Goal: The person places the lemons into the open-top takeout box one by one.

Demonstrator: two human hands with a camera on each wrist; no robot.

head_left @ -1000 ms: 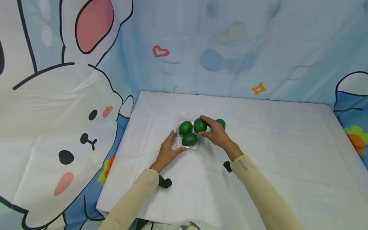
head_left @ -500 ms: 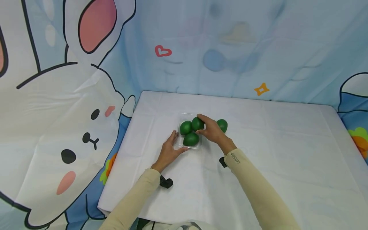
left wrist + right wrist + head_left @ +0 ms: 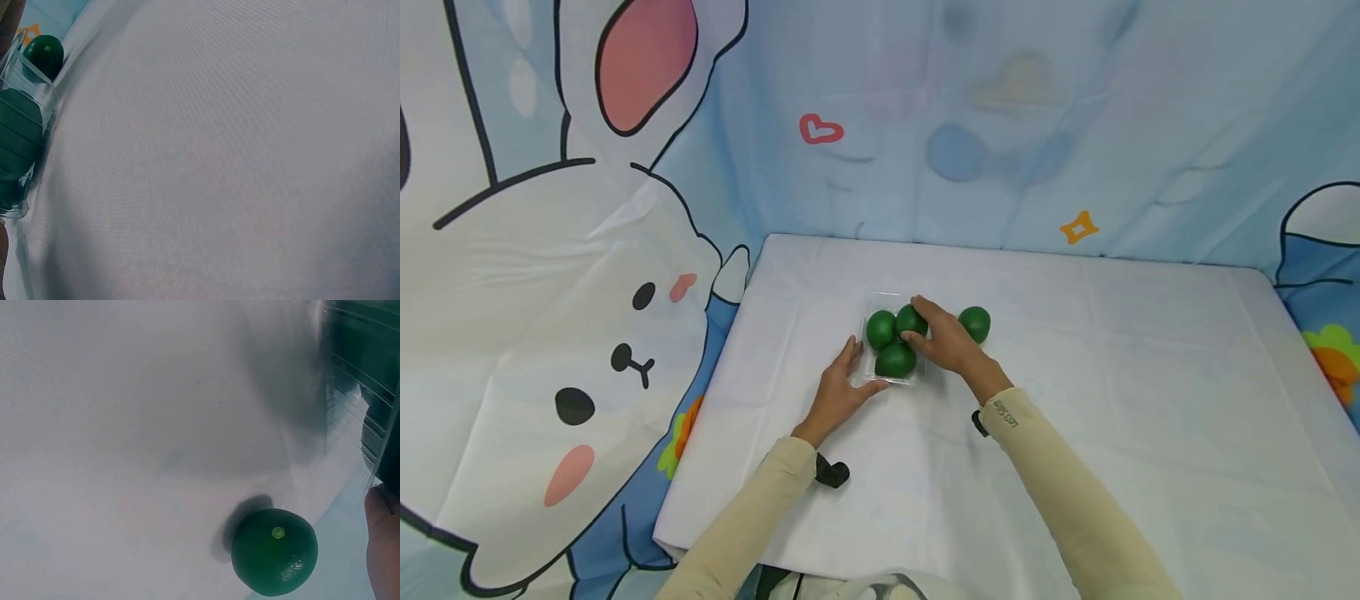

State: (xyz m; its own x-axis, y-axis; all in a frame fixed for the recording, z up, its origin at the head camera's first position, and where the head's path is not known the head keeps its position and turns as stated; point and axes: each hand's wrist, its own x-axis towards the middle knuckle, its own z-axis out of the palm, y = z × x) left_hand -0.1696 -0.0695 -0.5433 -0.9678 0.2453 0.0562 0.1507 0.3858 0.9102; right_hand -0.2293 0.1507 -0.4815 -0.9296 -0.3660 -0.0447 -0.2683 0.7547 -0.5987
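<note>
A clear plastic box (image 3: 887, 380) on the white table holds several dark green limes; one lime (image 3: 882, 330) lies at its left and another lime (image 3: 896, 361) near its front. My left hand (image 3: 835, 398) touches the box's left side and near edge with spread fingers and thumb. My right hand (image 3: 951, 340) pinches a third lime (image 3: 911, 320) at the box's back right, between thumb and fingers. Outside the box, a loose lime (image 3: 975, 323) lies just behind the right hand; this loose lime (image 3: 275, 552) also shows whole in the right wrist view.
A white cloth covers the table (image 3: 1120, 375), which stretches far to the right of the box. A blue printed curtain (image 3: 1000, 167) hangs behind the table, and a rabbit print (image 3: 602, 333) covers the left side.
My right hand has moved left and slightly down with its lime, bringing it against the other limes in the box. More of the loose lime shows. The left hand has stayed at the box.
</note>
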